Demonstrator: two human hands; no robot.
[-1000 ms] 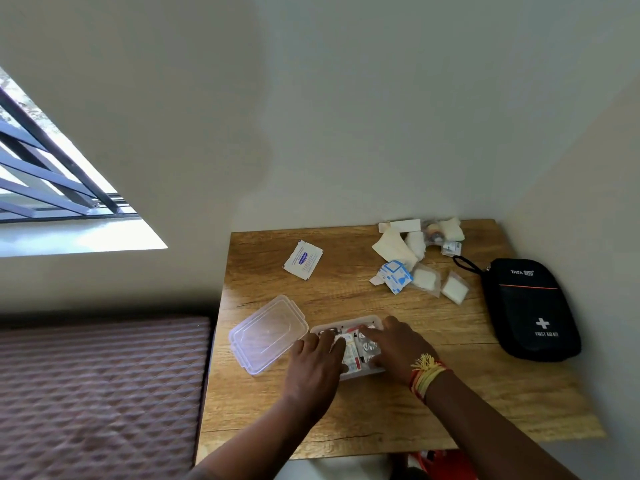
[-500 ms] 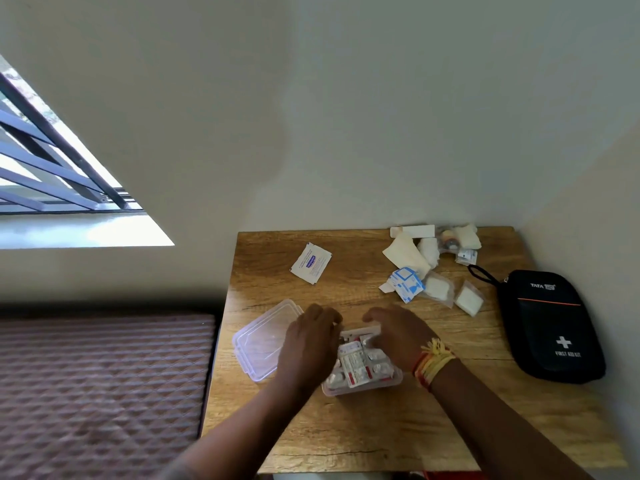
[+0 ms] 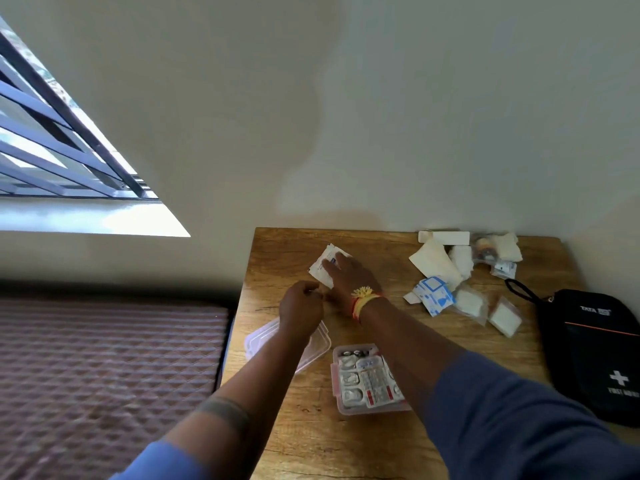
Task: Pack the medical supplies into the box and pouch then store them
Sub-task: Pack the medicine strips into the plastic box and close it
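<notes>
Right hand (image 3: 349, 277) now lifted off the box (image 3: 369, 379), laid with fingers spread on a white sachet (image 3: 323, 268) near the table's (image 3: 450, 344) far left corner; left hand (image 3: 300, 306) loosely curled beside it, grip unclear; behind the left forearm, clear lid (image 3: 313, 344); near the front edge, open box of pill strips; loose dressings (image 3: 460, 271) along the far edge; black pouch (image 3: 595, 351) at right edge; sachet probably boxed next.

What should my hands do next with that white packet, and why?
Probably close the right hand on the white packet and carry it to the open box. The hand lies flat on it, the box's lid is off, and pill strips already sit inside.
</notes>
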